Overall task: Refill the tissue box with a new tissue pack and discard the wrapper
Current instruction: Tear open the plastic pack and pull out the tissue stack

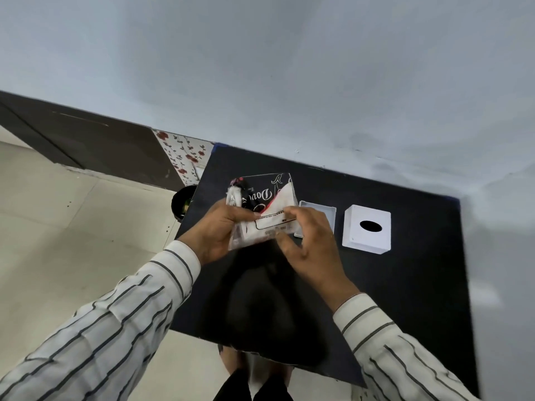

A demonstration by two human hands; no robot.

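Note:
I hold a wrapped tissue pack (267,202), with a black, white and red printed wrapper, above the black table (405,285). My left hand (215,231) grips its left side and my right hand (311,241) pinches its lower right edge. To the right of my right hand lies the white tissue box base (321,209), an open tray partly hidden behind my fingers. Further right stands the white tissue box cover (367,228) with a dark oval slot on top.
A dark round bin (181,202) sits on the tiled floor just past the table's left edge. A floral panel (185,156) and a dark skirting run along the grey wall behind. The table's near edge is by my legs.

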